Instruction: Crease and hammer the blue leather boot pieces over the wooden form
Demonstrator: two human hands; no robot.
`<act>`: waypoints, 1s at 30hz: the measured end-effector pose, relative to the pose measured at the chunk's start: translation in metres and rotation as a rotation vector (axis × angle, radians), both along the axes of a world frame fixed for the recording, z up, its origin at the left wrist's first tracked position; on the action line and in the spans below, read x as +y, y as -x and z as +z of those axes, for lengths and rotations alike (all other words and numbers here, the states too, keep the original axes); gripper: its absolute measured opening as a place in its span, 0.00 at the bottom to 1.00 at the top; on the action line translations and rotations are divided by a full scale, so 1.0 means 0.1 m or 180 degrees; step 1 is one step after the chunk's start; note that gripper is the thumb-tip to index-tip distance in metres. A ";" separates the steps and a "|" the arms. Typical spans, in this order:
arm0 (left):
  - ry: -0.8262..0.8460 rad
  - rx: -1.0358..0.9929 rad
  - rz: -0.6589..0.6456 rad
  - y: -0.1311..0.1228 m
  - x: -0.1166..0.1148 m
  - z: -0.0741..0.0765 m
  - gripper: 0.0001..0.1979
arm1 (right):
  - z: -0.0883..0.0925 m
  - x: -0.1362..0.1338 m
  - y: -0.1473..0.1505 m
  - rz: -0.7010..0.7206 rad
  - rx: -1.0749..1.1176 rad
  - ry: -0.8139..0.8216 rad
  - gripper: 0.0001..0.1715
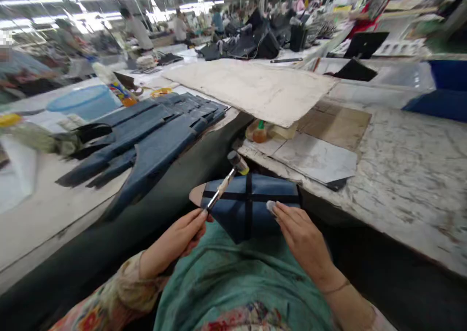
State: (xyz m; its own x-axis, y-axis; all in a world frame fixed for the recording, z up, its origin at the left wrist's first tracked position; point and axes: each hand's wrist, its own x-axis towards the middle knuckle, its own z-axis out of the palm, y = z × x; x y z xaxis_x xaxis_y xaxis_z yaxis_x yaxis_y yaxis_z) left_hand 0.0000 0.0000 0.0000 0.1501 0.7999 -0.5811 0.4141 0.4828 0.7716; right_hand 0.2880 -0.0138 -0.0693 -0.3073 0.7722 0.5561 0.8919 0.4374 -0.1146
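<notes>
My left hand (189, 230) is closed round the handle of a hammer (223, 186), whose dark and yellow head points up and away from me. Below the hammer, a dark blue panel (228, 217) with crossed black strips lies over my lap, and a tan tip shows at its left end. The fingers of my right hand (301, 236) are pinched on a small whitish piece (271, 206), too blurred to name, at the panel's right part. A green apron (244, 272) covers my lap beneath the panel.
Stacked blue panels (160, 131) lie on the left table beside a light blue basin (83, 100) and a bottle (115, 84). Ahead is a large pale board (251, 85). A small orange jar (260, 134) stands under its edge, near the right worktable (412, 175).
</notes>
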 end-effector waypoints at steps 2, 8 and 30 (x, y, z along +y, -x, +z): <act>0.0059 -0.0039 0.0006 0.02 -0.14 -0.03 0.25 | -0.02 -0.02 -0.01 0.0013 0.0019 -0.0014 0.20; -0.0990 0.0443 -0.0322 0.07 -0.31 -0.03 0.20 | -0.06 -0.04 -0.02 -0.0018 0.0089 0.0014 0.21; -0.1259 0.0947 -0.0582 0.13 -0.36 -0.20 0.18 | -0.02 -0.04 -0.03 -0.0029 0.0157 0.0019 0.19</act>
State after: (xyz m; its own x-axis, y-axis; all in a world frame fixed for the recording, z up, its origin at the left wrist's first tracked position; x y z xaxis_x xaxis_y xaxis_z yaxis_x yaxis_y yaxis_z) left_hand -0.0134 -0.0355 -0.0202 0.1822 0.9429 -0.2788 0.6932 0.0779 0.7165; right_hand 0.2905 -0.0177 -0.0711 -0.2725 0.7782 0.5658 0.8891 0.4285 -0.1612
